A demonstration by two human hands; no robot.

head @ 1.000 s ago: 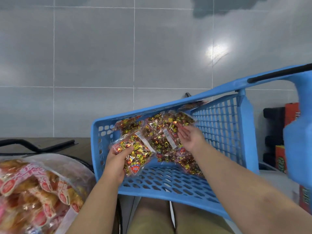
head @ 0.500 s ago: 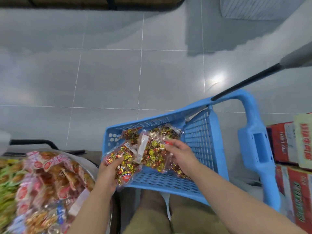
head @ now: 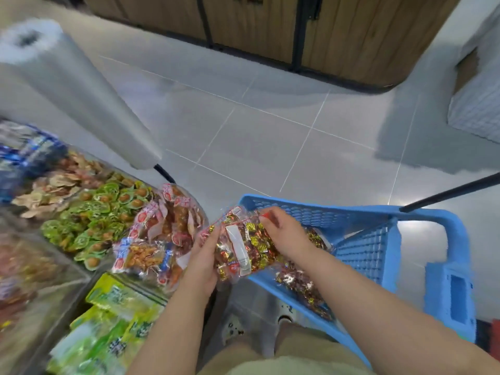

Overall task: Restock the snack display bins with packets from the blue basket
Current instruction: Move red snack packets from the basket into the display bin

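The left hand (head: 201,262) and right hand (head: 284,234) both clamped a bundle of foil-wrapped candy packets (head: 243,247) over the blue basket's (head: 324,209) 9 o'clock rim. The slippery bundle probably needed a firm two-handed grip while swinging toward the display bins (head: 65,277) at 9 o'clock.
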